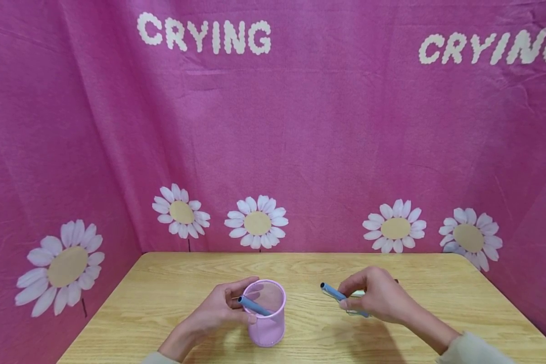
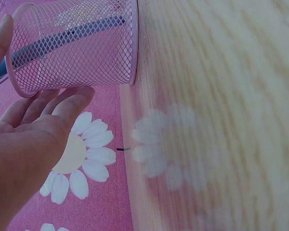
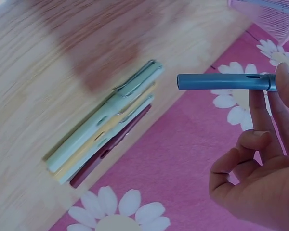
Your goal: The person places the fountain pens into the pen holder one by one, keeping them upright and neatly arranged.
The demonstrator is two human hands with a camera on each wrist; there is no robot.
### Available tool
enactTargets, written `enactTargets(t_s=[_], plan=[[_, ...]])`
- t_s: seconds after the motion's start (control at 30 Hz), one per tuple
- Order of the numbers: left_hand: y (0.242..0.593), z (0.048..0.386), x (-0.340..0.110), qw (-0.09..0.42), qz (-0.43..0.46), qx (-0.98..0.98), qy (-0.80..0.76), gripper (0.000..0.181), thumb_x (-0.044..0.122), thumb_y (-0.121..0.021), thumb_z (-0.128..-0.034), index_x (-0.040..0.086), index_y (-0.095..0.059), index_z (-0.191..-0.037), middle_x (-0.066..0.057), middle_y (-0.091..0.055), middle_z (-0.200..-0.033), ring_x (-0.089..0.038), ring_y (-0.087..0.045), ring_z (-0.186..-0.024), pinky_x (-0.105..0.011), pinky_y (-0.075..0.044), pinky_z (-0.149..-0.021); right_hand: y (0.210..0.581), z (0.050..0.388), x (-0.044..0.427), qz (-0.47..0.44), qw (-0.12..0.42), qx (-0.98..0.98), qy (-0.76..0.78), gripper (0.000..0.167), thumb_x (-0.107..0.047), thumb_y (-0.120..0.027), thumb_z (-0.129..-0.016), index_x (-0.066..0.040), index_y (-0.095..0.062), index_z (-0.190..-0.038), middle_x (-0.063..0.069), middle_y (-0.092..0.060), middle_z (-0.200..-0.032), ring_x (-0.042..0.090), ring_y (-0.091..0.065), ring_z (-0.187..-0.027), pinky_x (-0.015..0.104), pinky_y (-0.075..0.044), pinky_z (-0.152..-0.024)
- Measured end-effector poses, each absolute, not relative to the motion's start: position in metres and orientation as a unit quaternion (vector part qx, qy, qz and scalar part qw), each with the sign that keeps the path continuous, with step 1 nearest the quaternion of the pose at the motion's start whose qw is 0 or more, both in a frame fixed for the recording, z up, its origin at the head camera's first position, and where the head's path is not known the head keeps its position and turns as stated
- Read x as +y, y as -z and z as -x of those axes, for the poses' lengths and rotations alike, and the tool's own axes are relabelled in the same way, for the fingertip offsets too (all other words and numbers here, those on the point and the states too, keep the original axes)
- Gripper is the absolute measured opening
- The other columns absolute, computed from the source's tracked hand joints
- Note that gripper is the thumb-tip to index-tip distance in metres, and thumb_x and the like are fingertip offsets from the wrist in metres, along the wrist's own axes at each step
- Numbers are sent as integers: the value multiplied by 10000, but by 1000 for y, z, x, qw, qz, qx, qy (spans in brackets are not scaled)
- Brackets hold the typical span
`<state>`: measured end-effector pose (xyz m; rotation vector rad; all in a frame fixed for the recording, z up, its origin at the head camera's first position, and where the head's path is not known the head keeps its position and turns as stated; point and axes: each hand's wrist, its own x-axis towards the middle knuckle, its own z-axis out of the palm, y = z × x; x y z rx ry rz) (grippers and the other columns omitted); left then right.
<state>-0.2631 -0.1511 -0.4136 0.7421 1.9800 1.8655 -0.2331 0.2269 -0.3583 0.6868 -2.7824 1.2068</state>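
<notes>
In the head view, the left hand [image 1: 220, 306], lower centre-left of the frame, holds a pink cylindrical wire-mesh cup [image 1: 273, 328] by its side, thumb toward the front and fingers toward the back. The cup stands on a light wood-grain table [image 1: 186, 273]; a slim blue pen [image 1: 255, 305] leans inside, one end above the rim. At lower centre-right, the right hand [image 1: 382, 296] pinches a second blue pen with a wire clip [image 1: 332, 291] between thumb and fingers, its dark end pointing to the upper left.

In the left wrist view, the cup fills the upper left of the frame, the fingers lying extended against its mesh wall. It looks light and stiff, likely easy to tip, so a hold just below the rim should steady it.

In the right wrist view, the held pen reaches across the upper right, apart from a row at centre-left: a thick pale green pen [image 3: 103, 115], a yellow one [image 3: 86, 146], a slimmer mint one [image 3: 118, 130] and a dark maroon one [image 3: 94, 163]. The held pen should be light and rigid, its smooth barrel perhaps slippery; a pinch near the middle would balance it best.
</notes>
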Motion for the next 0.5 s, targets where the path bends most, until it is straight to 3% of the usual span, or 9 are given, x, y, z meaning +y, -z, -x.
enactTargets(t_s=[0.5], plan=[[414,263,-151,160,-260,693,-653,834,9,-835,-865,-80,-400,-1571,-256,-518,-1528,-414,-579,-1298,-313,-524,-999,338,238,190,-229,10,-868,-440,126,-168,-892,-851,-115,-837,-951,-47,-777,-885,141,-632,-773,283,-495,-626]])
